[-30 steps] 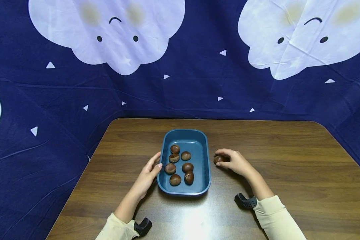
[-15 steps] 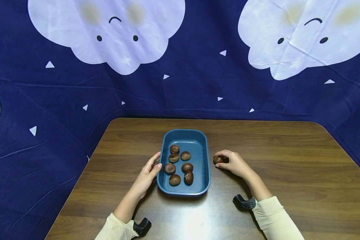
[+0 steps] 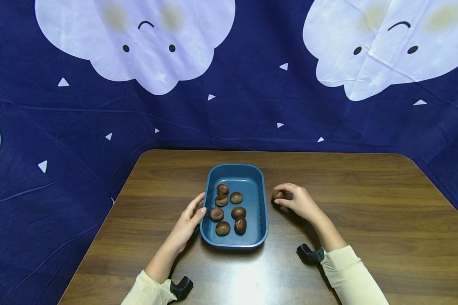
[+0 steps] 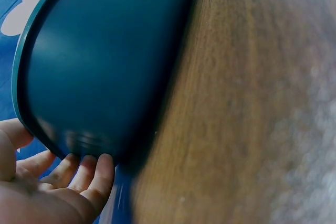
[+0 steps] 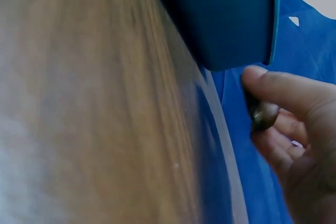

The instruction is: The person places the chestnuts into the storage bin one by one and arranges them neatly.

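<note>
In the head view, a blue rectangular baking dish [image 3: 254, 182] stands mid-table with several brown chestnuts [image 3: 238, 212] inside, mostly toward its left and near part. My left hand [image 3: 187, 222] holds the dish's left side, thumb at the rim. Its fingertips [image 4: 105, 163] rest along the outer wall in the left wrist view. Just right of the dish, my right hand [image 3: 299, 201] pinches one more chestnut [image 3: 277, 195] between thumb and fingers. The right wrist view shows that chestnut [image 5: 265, 115] partly covered by the thumb.
The brown wooden table [image 3: 366, 199] extends on both sides of the dish, with a bright glare in front of it. A dark blue cloth [image 3: 252, 118] with white clouds hangs behind the table's far edge. Each wrist carries a black camera mount [image 3: 310, 254].
My right hand has shifted slightly up the picture, away from me, with the chestnut between its fingers. The left hand and the dish stay where they were.
</note>
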`<state>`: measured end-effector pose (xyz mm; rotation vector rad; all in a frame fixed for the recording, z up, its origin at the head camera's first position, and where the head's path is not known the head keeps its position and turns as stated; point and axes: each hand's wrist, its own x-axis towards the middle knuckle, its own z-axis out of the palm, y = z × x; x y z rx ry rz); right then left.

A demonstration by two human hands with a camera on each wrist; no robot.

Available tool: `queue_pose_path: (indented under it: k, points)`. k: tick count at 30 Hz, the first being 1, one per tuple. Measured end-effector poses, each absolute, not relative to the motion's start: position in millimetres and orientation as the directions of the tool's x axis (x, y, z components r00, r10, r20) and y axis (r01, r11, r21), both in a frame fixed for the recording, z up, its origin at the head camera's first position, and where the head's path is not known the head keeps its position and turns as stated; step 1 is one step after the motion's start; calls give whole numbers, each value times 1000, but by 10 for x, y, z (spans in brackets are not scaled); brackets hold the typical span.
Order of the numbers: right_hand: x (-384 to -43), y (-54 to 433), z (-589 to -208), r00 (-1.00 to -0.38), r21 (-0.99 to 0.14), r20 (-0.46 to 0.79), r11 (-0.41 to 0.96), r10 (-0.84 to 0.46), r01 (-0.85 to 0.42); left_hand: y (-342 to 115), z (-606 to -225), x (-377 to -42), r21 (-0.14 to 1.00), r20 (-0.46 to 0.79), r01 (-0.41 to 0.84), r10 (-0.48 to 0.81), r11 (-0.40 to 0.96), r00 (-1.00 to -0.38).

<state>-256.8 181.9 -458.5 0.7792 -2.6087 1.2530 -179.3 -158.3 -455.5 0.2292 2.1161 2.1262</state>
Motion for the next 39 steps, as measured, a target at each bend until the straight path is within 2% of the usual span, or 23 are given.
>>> queue_pose_path:
  k: [7,14,20,29,39]
  points:
    - [-2665,1738,-4460,-851,-740,399,428,-341,-519,-1580,-4551,-1797,1000,14,14,200,-2,-980]
    - [-2749,1527,-4276,-835,-743,457,384,-306,-548,-1579,-4535,-1799,1000,8,9,190,9,-982]
    - [-2794,1259,-4152,-831,-729,423,410,-361,-549,-1575,-4538,-1796,1000,9,10,193,2,-981]
    - [-2888,925,-4172,-818,-750,343,389,-462,-535,-1582,-4557,-1783,1000,11,12,188,0,-982]
    - [-2987,728,-4217,-808,-667,251,510,-533,-544,-1581,-4537,-1779,1000,13,13,196,-1,-980]
